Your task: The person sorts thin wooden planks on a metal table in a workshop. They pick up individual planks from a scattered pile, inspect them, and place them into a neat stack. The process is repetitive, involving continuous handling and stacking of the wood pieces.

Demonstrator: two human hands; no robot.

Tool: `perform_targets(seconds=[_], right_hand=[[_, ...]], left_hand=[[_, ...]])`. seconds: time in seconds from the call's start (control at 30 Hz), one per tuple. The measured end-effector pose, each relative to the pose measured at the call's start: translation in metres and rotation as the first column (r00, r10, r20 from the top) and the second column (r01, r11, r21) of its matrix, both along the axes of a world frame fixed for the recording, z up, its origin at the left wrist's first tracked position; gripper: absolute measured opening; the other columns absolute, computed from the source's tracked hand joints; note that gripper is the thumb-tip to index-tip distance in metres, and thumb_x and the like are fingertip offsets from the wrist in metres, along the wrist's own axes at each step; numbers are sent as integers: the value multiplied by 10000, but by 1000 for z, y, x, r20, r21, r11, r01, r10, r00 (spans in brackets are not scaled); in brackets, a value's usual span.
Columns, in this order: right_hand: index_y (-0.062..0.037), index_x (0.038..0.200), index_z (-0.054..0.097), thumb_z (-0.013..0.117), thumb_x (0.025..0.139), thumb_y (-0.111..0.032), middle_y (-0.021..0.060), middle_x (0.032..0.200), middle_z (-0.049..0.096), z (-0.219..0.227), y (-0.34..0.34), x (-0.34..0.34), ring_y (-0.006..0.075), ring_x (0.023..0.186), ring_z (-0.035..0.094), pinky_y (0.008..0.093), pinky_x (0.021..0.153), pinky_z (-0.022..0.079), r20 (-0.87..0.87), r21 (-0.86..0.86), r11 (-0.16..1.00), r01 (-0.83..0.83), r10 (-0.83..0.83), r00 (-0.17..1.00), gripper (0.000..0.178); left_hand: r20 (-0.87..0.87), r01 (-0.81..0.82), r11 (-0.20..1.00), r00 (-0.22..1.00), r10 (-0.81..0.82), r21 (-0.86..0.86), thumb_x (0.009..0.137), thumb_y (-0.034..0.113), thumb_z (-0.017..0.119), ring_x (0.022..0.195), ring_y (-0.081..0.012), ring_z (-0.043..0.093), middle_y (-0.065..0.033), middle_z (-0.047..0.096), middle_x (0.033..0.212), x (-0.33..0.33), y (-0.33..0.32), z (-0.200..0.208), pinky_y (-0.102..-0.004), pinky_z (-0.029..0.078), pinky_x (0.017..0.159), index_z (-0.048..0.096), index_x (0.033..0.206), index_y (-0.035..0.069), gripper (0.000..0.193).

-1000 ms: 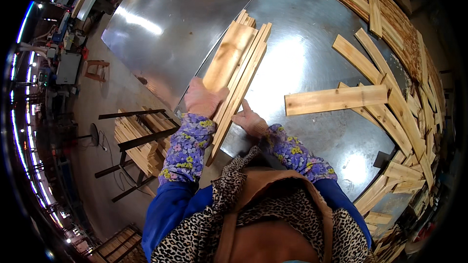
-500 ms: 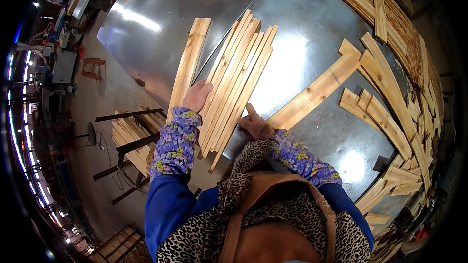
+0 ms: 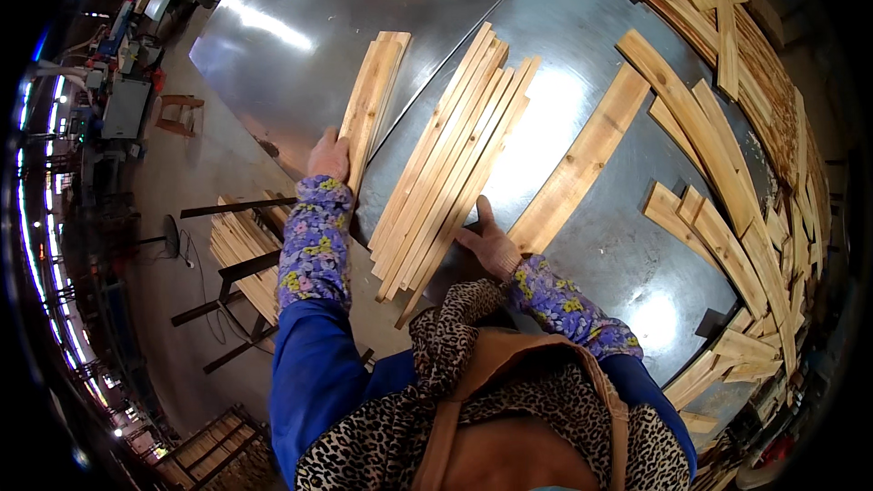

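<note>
My left hand [image 3: 329,158] is at the left edge of a pale wooden board [image 3: 375,89], closed against it near its lower end. A lengthwise line shows on the board; I cannot tell whether this is one tilted board or two together. To its right lies a bundle of narrow wooden strips [image 3: 452,159], side by side with uneven ends. My right hand [image 3: 494,244] rests by the lower right side of the bundle, one finger stretched forward and the fingers apart. Just right of that hand is a flat, wider board [image 3: 587,159].
The metal tabletop [image 3: 436,0] has a seam across it. Loose boards [image 3: 705,127] lie in a heap along the right edge. Beyond the table's left edge, a dark metal rack [image 3: 247,268] holds more strips, and a small wooden stool [image 3: 179,115] stands on the floor.
My left hand has moved from between the bundle and the left board to that board's outer edge. The board's lower end has shifted right. My right hand stays beside the bundle.
</note>
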State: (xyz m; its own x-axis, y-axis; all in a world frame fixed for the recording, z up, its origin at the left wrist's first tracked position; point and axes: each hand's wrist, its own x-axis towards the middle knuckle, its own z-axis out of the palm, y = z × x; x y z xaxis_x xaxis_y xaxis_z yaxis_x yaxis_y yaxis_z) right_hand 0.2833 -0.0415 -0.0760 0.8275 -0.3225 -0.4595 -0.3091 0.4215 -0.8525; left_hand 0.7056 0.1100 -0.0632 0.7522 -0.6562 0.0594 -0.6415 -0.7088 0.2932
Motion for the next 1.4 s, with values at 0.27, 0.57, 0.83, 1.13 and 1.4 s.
perform_targets(seconds=[0.27,0.57,0.83,1.13,1.4], right_hand=[[5,1731,237,618,1086,-515,396,1469,612,17,-29,-7,434,1372,641,471,1150,515,-77,-321,913,-251,239,968,912],[-59,1422,633,857,803,-378,210,1229,709,115,-329,-63,427,1239,648,562,1086,511,-519,-855,254,-453,-460,721,731],[-96,1704,357,741,896,-541,258,1514,599,81,-381,-50,405,1416,590,505,1194,488,-651,-758,412,-505,-442,617,1000],[-37,1479,608,726,937,-467,233,1321,725,146,-288,-117,332,1222,715,457,1068,543,-509,-414,894,170,-382,772,702],[-51,1431,656,692,975,-428,244,1238,755,68,-83,-167,364,1116,745,480,956,601,-322,-139,890,435,-456,830,593]], left_hand=[[-601,-17,975,789,-124,-223,1023,271,541,1298,-404,677,-249,729,1383,-108,-112,36,-454,502,1109,681,1443,22,508],[-121,6,955,992,-44,-298,1039,253,635,1146,-422,687,-278,716,1236,-186,-130,100,-480,534,1090,622,1465,-49,523],[13,561,822,827,-563,-99,799,449,952,1380,-406,572,-238,521,1544,-401,-207,44,-557,493,1165,575,1501,41,895],[-151,420,905,892,-426,-71,781,240,898,1241,-496,603,-295,504,1480,-352,-169,41,-541,590,999,550,1447,2,788],[-929,-153,917,91,-358,-369,852,15,578,1155,-223,636,-130,652,1410,-348,-120,25,-317,528,986,459,1619,-42,779]])
